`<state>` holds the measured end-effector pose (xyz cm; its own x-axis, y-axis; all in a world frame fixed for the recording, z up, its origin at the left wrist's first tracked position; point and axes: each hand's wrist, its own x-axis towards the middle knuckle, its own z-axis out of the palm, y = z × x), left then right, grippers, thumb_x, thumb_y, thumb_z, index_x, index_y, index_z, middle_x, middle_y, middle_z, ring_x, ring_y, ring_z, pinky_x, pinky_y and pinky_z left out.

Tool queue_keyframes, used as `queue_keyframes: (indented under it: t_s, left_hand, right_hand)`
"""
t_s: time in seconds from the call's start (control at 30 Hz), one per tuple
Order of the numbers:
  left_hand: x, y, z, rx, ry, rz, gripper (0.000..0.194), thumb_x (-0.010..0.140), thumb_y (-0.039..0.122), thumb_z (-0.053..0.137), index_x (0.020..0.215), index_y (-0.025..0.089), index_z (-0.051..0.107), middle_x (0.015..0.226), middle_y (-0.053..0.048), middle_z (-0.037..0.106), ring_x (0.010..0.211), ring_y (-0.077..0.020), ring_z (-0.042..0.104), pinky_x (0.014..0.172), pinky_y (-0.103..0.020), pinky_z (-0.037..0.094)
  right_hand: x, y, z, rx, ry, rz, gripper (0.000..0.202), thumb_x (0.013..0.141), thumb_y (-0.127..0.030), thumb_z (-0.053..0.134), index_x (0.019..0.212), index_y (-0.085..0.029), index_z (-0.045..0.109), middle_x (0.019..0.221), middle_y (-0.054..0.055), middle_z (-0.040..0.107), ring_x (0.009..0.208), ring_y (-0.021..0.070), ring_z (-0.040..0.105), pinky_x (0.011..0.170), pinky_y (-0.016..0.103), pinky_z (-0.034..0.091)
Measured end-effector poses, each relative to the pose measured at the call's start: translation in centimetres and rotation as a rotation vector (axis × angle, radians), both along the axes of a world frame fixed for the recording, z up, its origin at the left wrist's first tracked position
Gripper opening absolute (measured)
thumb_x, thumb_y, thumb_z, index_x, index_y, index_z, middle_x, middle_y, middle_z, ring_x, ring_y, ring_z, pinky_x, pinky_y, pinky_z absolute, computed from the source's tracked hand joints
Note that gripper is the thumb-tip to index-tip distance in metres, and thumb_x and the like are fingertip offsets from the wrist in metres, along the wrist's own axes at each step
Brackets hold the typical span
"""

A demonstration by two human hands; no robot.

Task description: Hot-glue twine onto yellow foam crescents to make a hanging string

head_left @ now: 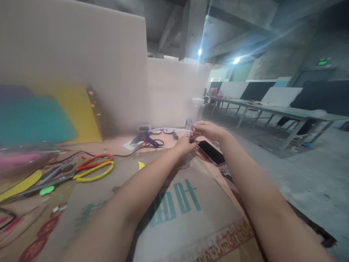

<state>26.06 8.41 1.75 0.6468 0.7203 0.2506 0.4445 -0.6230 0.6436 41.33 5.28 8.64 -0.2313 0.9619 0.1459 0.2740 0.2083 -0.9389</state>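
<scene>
Both of my arms reach forward over a printed cardboard sheet (pixel 177 203). My left hand (pixel 185 145) is closed around something small and dark that I cannot make out. Just above and to its right, my right hand (pixel 204 130) pinches at the same spot, its fingertips close to my left fingers. A thin pale strand (pixel 174 128) runs from the left toward my fingers. Behind my hands stands a clear bottle (pixel 196 109) with a white lid. A dark phone (pixel 211 153) lies beside my hands, under my right wrist.
Scissors with red and yellow handles (pixel 94 169) lie at the left. A blue glue gun (pixel 151 140) and two small round spools (pixel 162 131) are near the pale partition (pixel 174 87). Coloured sheets (pixel 35 116) stand at the far left. Long tables (pixel 272 107) fill the right background.
</scene>
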Motion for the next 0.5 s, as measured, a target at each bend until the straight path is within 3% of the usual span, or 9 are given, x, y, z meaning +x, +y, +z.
queue_keyframes:
  t_s: [0.07, 0.17, 0.23, 0.33, 0.5]
  left_hand:
    - [0.7, 0.5, -0.6, 0.003, 0.050, 0.019, 0.034, 0.093, 0.039, 0.051, 0.110, 0.012, 0.063, 0.106, -0.013, 0.068, 0.099, -0.0235, 0.064, 0.089, -0.038, 0.049]
    - [0.1, 1.5, -1.2, 0.035, 0.114, 0.062, 0.031, 0.092, 0.037, 0.055, 0.111, 0.013, 0.061, 0.111, -0.010, 0.064, 0.099, -0.0206, 0.063, 0.087, -0.042, 0.052]
    - [-0.9, 2.3, -1.2, 0.055, 0.139, 0.094, 0.030, 0.093, 0.036, 0.055, 0.114, 0.015, 0.060, 0.115, -0.009, 0.063, 0.100, -0.0203, 0.062, 0.087, -0.042, 0.053]
    - [-2.7, 3.3, -0.8, 0.075, 0.167, 0.141, 0.030, 0.093, 0.035, 0.055, 0.116, 0.016, 0.059, 0.117, -0.010, 0.061, 0.100, -0.0203, 0.062, 0.087, -0.041, 0.053]
    - [-6.4, 4.1, -0.2, 0.086, 0.219, 0.181, 0.030, 0.092, 0.036, 0.056, 0.112, 0.013, 0.061, 0.110, -0.008, 0.064, 0.096, -0.0199, 0.063, 0.084, -0.040, 0.054]
  right_hand:
    - [0.9, -0.3, 0.6, 0.032, 0.038, -0.010, 0.025, 0.076, -0.036, 0.068, 0.065, -0.017, 0.056, 0.068, 0.004, 0.061, 0.068, 0.0170, 0.060, 0.072, 0.031, 0.051]
    - [2.8, -1.2, 2.0, 0.138, 0.156, -0.060, 0.022, 0.079, -0.030, 0.062, 0.064, -0.019, 0.049, 0.068, -0.001, 0.056, 0.058, 0.0108, 0.052, 0.067, 0.027, 0.049]
    - [4.2, -2.1, 3.0, 0.176, 0.227, -0.097, 0.021, 0.084, -0.029, 0.053, 0.067, -0.021, 0.046, 0.065, -0.003, 0.051, 0.045, 0.0066, 0.035, 0.057, 0.025, 0.043]
    - [5.6, -3.8, 4.6, 0.258, 0.332, -0.209, 0.022, 0.088, -0.026, 0.045, 0.066, -0.022, 0.043, 0.056, -0.005, 0.037, 0.042, 0.0072, 0.016, 0.046, 0.025, 0.024]
    - [6.6, -6.6, 6.5, 0.415, 0.423, -0.363, 0.032, 0.095, -0.023, 0.026, 0.065, -0.022, 0.034, 0.052, -0.007, 0.025, 0.042, 0.0067, 0.016, 0.049, 0.029, 0.012]
